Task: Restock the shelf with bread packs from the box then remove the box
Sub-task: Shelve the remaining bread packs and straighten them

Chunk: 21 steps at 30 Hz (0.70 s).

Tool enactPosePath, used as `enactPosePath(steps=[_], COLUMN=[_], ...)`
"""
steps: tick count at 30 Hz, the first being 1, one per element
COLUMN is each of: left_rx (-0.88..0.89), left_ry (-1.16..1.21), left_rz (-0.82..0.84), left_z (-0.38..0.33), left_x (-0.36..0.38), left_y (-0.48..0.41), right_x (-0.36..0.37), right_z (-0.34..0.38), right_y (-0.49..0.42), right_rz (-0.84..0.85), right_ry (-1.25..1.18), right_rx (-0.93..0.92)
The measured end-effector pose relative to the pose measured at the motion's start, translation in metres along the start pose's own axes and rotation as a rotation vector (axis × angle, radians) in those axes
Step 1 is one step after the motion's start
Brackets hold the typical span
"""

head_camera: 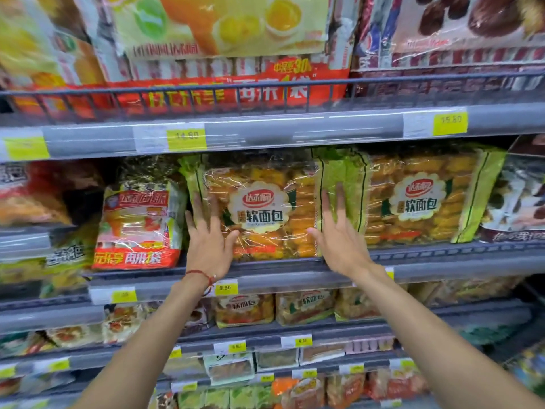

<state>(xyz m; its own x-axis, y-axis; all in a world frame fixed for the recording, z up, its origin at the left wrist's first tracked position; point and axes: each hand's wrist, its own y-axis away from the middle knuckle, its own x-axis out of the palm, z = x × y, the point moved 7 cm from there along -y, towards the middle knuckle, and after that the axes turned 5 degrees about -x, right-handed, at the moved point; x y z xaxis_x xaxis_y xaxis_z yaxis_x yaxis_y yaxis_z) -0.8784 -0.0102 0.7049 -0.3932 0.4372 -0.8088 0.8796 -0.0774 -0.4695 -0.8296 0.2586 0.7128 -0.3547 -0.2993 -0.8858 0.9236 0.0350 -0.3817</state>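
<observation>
A clear bread pack point(259, 208) with green side panels and a white label stands upright on the middle shelf point(442, 270). My left hand point(208, 234) lies flat with straight fingers against the pack's left front. Over at its right front edge, my right hand point(339, 231) presses flat with spread fingers. A second identical bread pack point(424, 202) stands just to the right of the first. The box is not in view.
A red and orange snack bag point(138, 219) stands left of the bread pack. The upper shelf point(265, 128) with a wire rail overhangs closely above. Smaller bread packs point(244, 309) fill the shelf below, and more packaged goods sit on the lower shelves.
</observation>
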Motion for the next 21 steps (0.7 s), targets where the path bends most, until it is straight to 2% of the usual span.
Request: enactPosePath(steps=[4, 9, 14, 21], left_rx=[-0.021, -0.094, -0.162, -0.187], left_ry=[-0.045, -0.004, 0.233, 0.223], left_rz=[-0.004, -0.090, -0.056, -0.002], left_z=[-0.003, -0.013, -0.016, -0.008], left_x=[0.001, -0.008, -0.002, 0.006], left_y=[-0.001, 0.011, 0.010, 0.003], right_x=[-0.001, 0.011, 0.019, 0.035], right_z=[0.008, 0.020, 0.033, 0.028], right_y=[0.008, 0.028, 0.025, 0.008], right_rz=[-0.061, -0.104, -0.079, -0.103], right_ry=[-0.015, 0.015, -0.053, -0.091], right_rx=[-0.004, 0.043, 0.118, 0.176])
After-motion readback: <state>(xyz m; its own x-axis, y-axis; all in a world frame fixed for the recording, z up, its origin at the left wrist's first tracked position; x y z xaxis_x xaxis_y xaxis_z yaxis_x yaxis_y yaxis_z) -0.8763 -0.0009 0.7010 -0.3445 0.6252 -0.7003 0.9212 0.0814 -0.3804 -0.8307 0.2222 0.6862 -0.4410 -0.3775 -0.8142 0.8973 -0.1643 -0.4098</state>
